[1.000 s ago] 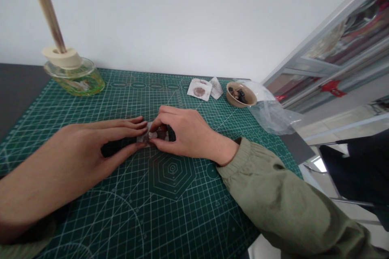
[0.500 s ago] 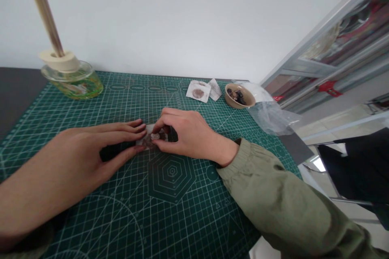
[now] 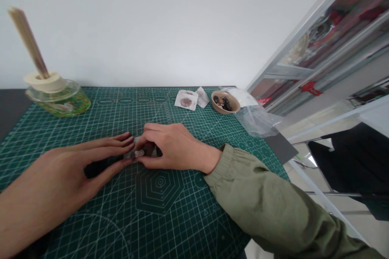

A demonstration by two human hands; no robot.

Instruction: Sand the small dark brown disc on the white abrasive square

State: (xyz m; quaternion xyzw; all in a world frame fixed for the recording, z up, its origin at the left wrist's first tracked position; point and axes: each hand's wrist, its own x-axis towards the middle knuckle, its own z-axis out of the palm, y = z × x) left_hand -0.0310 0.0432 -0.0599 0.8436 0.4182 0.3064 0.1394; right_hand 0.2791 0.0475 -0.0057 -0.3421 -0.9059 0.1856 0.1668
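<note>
A whitish piece of paper with dark smudges (image 3: pixel 130 155) lies on the green cutting mat (image 3: pixel 194 202) between my hands, mostly covered by them. My left hand (image 3: pixel 91 156) is stretched out, its fingertips and thumb resting on the paper's left end. Over the right part of the paper is my right hand (image 3: pixel 167 145), closed in a pinch. Between its thumb and fingers shows a small pale lump (image 3: pixel 139 153), its kind too small to tell. The fingertips of both hands are close together.
A reed diffuser (image 3: pixel 57 97) stands at the back left. Farther back lie a white square with a brown round stain (image 3: pixel 186 100) and another marked square (image 3: pixel 202 97). Beside them are a tan bowl (image 3: pixel 235 107) of dark and tan pieces and a clear plastic bag (image 3: pixel 258 121).
The whole view has shifted, so things appear farther left and lower. My left hand stays on the paper, and my right hand keeps its pinch around the pale lump.
</note>
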